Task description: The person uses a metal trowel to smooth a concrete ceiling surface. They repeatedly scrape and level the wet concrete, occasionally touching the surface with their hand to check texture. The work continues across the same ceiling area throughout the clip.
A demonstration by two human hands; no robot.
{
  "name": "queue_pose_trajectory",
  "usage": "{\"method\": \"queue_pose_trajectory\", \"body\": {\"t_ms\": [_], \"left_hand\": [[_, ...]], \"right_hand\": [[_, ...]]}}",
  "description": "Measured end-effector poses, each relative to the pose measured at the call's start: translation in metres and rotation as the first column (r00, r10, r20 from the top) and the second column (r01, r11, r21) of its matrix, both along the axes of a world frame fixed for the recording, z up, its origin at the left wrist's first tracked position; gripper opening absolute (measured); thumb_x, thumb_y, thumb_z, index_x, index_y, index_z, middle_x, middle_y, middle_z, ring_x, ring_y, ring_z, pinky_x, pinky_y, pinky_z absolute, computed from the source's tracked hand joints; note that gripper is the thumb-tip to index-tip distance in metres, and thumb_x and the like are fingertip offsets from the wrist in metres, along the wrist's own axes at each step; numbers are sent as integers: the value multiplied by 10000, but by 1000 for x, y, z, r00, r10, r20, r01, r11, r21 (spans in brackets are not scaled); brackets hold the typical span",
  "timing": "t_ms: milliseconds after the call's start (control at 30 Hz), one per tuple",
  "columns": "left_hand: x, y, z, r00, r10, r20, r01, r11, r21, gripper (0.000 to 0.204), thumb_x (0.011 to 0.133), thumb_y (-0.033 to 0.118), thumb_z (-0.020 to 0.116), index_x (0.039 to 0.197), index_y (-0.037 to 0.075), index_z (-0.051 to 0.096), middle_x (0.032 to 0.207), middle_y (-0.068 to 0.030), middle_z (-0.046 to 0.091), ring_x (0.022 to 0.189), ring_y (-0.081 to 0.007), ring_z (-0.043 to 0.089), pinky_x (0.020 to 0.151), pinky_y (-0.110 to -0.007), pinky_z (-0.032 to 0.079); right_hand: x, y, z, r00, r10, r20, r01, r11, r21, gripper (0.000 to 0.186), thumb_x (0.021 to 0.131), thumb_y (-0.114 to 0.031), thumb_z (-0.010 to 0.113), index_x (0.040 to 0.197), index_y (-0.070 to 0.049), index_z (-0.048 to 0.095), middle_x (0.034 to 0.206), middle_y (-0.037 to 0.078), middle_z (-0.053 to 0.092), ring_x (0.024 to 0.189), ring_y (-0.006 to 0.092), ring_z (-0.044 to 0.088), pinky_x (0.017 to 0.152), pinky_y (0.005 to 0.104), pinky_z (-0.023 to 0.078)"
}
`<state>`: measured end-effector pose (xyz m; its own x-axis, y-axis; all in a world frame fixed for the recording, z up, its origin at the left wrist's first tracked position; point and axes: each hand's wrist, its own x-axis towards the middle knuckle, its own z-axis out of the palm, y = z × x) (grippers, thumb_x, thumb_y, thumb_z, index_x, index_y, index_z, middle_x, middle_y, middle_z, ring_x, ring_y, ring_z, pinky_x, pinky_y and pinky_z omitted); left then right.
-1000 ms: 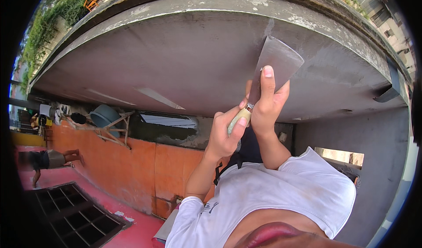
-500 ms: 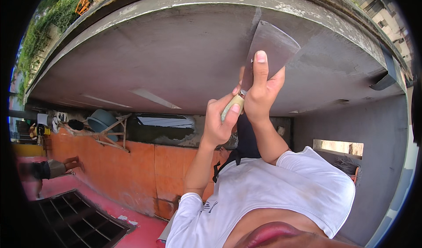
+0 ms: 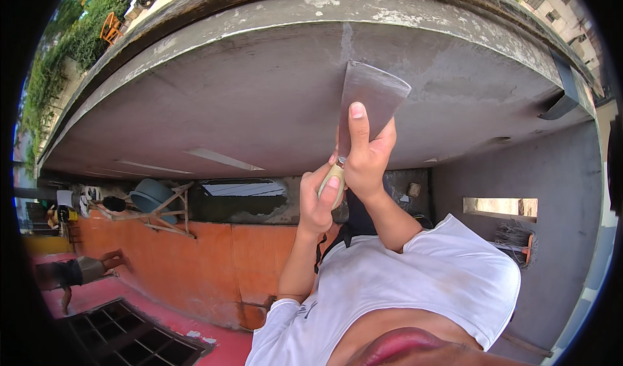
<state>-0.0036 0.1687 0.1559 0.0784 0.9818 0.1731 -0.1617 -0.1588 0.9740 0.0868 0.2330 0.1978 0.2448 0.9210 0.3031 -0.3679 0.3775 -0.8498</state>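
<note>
Grey surface [image 3: 246,100] fills most of the space in front of me, smooth and a little mottled, curving in the wide lens up to a pale, flaking edge [image 3: 321,15]. Over it I have a broad-bladed scraper [image 3: 374,97], near the middle of the view, its wide end pointing up and slightly to the right. A light streak [image 3: 346,41] runs down from the edge to just above the blade's upper left corner (whether the metal touches the surface, I cannot tell).

My left hand [image 3: 316,200] is wrapped around the pale handle [image 3: 331,183], thumb pressed along it. My right hand [image 3: 368,158] sits higher and clasps the blade itself, thumb flat on the near face and the other fingers mostly hidden. Both are firmly occupied with the one tool.

Below me are my white shirt [image 3: 409,275] and, to the left, an orange surface [image 3: 175,262]. Beyond my left side a blue-grey basin [image 3: 149,196] rests on a wooden frame [image 3: 186,218], and another person [image 3: 91,270] is near a pink wall [image 3: 224,341] with a dark gridded window [image 3: 130,333]. On my right, a stringy mop head [image 3: 514,236] is just under a bright opening [image 3: 500,207].
</note>
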Motion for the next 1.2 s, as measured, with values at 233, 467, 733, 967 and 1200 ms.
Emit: {"method": "queue_pose_trajectory", "body": {"t_ms": [233,467,733,967,1200], "left_hand": [[-2,11,19,1000,-8,-26,9,997,73,475,944,351,472,989,-99,619,579,-23,507,478,-99,462,485,-256,344],[4,12,26,999,25,-20,-23,997,74,494,937,358,471,1028,-108,606,578,-21,503,467,-91,455,468,-256,332],[14,6,40,994,105,-33,-104,994,28,505,909,419,443,913,-67,576,524,20,415,459,-63,336,459,-259,213],[17,-3,36,993,117,-24,-117,993,-3,508,910,419,450,938,-70,581,530,26,408,460,-57,339,459,-254,212],[7,9,50,996,58,-68,-51,993,102,470,950,345,462,1013,-94,615,588,-37,522,486,-101,465,479,-263,336]], "right_hand": [[-1,4,26,998,32,-54,-31,999,20,200,1020,-227,557,1032,-32,513,739,27,577,509,70,498,422,236,394],[4,11,29,999,52,2,-52,996,76,202,1019,-228,561,1059,-31,542,813,26,595,553,62,511,461,224,400],[4,5,35,996,70,-47,-69,997,33,192,1009,-222,571,1044,-38,527,789,36,585,514,72,501,392,238,387],[4,3,30,994,95,-58,-93,995,25,223,1023,-240,575,1056,-20,570,883,6,624,784,53,548,680,234,458],[1,9,50,992,76,-98,-72,996,44,194,1007,-239,583,991,-52,532,723,15,553,466,70,454,386,240,355]]}}
